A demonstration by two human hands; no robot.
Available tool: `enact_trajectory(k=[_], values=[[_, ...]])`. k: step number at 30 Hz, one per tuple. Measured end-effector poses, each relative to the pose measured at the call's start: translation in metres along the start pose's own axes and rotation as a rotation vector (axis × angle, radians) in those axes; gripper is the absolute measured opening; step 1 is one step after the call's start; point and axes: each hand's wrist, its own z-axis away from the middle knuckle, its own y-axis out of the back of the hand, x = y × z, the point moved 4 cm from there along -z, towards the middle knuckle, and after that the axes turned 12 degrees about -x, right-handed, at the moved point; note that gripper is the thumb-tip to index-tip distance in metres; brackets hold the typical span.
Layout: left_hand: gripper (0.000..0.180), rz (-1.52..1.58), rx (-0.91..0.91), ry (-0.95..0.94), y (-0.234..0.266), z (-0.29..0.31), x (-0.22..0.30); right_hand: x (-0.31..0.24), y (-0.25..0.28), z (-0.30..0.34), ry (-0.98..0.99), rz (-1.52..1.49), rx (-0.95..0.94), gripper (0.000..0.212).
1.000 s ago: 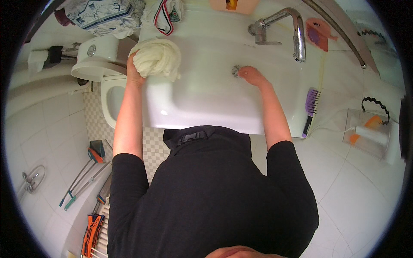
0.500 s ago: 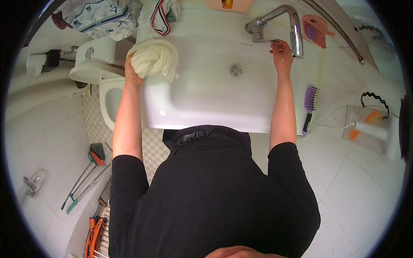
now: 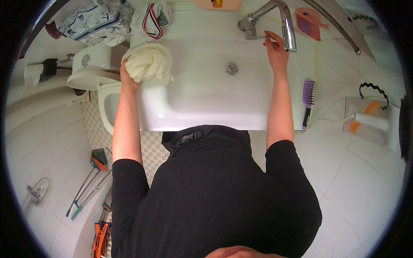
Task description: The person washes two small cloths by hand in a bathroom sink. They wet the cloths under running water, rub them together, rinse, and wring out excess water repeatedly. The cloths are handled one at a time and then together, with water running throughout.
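Note:
A bunched cream-white cloth [image 3: 150, 63] rests at the left end of the white sink [image 3: 198, 105]. My left hand [image 3: 129, 76] grips it from its left side, with the fingers partly hidden by the folds. On the far right of the basin stands a chrome tap [image 3: 286, 28] with a curved spout. At its side lever [image 3: 257, 38] my right hand [image 3: 277, 50] has its thumb and fingers closed on the lever's end. No stream of water shows under the spout. The drain [image 3: 231, 68] lies uncovered in the basin's middle.
A white cloth item with a striped band [image 3: 152, 21] lies on the far left ledge, beside a patterned cloth-covered bundle [image 3: 92, 21]. A purple hairbrush [image 3: 309, 99] sits on the right rim. At left is a toilet [image 3: 109, 105]; a pink fish-shaped holder [image 3: 309, 23] stands behind the tap.
The whole view has shifted slightly. My right hand has moved a little farther away at the tap lever, its fingers now closer around the end. My left hand still grips the cloth.

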Motion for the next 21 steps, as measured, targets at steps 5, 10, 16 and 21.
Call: enact_trajectory(k=[5,10,16,21], values=[[0.041,-0.026,0.004,-0.021,-0.005,0.002,0.001,-0.001,-0.002,0.001,0.015,-0.020,0.021,0.021],[0.041,-0.012,-0.010,-0.015,-0.002,0.001,0.001,-0.003,-0.005,0.002,0.020,-0.123,0.042,0.023],[0.041,-0.016,-0.002,-0.015,-0.001,0.001,0.000,0.003,-0.007,0.002,0.047,-0.226,0.081,0.021],[0.049,-0.115,0.045,0.006,0.002,-0.001,0.000,0.010,-0.008,0.002,-0.005,-0.255,0.069,0.021]])
